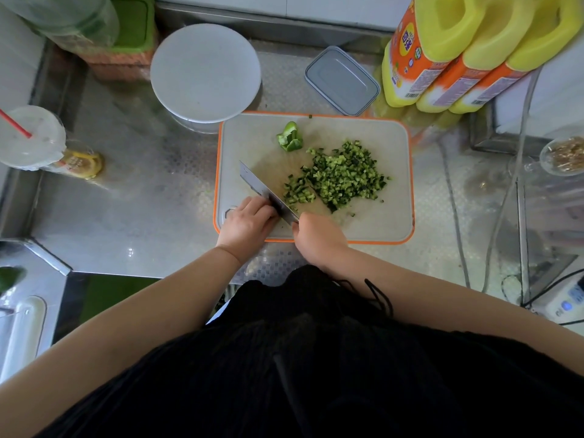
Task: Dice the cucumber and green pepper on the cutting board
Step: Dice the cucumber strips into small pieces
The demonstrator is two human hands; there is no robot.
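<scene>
On the cutting board (pixel 392 222): cucumber (pixel 343 173) lay diced.
Right hand (pixel 317 233): fingers gripped knife (pixel 268 192).
Left hand (pixel 248 218): fingers curled beside blade.
Next: green pepper (pixel 289 141) needed dicing.

Pepper piece (pixel 289 137) lies behind the diced cucumber (pixel 339 175) on the board (pixel 392 216).

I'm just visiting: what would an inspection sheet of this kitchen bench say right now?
Surface: steel counter, orange-rimmed cutting board on it.
Job's things: diced cucumber heaped on board; green pepper piece uncut; knife.
Clutter: white lid, grey box, yellow bottles, lidded cup with straw.
Hands: right hand grips the knife handle; left hand rests against the blade, fingers curled.
Cables: cords along the right side.
Surroundings: white device far right.
</scene>
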